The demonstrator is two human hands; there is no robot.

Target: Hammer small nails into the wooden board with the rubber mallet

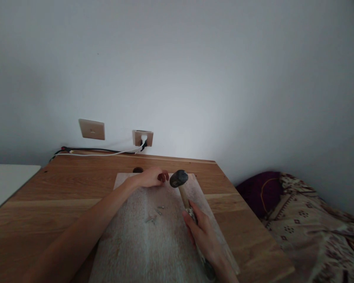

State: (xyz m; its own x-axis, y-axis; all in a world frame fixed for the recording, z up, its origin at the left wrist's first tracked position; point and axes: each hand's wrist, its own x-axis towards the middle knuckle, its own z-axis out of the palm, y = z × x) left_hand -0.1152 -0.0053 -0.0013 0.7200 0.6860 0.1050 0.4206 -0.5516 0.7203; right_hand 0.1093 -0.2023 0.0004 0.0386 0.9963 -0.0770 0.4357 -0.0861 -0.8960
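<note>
My right hand (pixel 201 227) is wrapped round the handle of a hammer (pixel 179 179) with a dark head and a wooden shaft. The hammer's head is raised over the far part of a pale, worn wooden board (pixel 129 243). At the board's far edge, my left hand (pixel 152 177) rests with its fingers curled and the fingertips close together; whatever they pinch, if anything, is too small to tell. Several small metal nails (pixel 153 218) lie loose on the board, nearer to me than my left hand.
Under the board is a brown wooden table (pixel 236 220). A wall socket (pixel 143 138) with a plug and cables (pixel 106 153) is behind it. Patterned cloth (pixel 306 220) and a purple cushion-like thing (pixel 262 192) lie at the right. A white surface (pixel 11 181) stands at the left.
</note>
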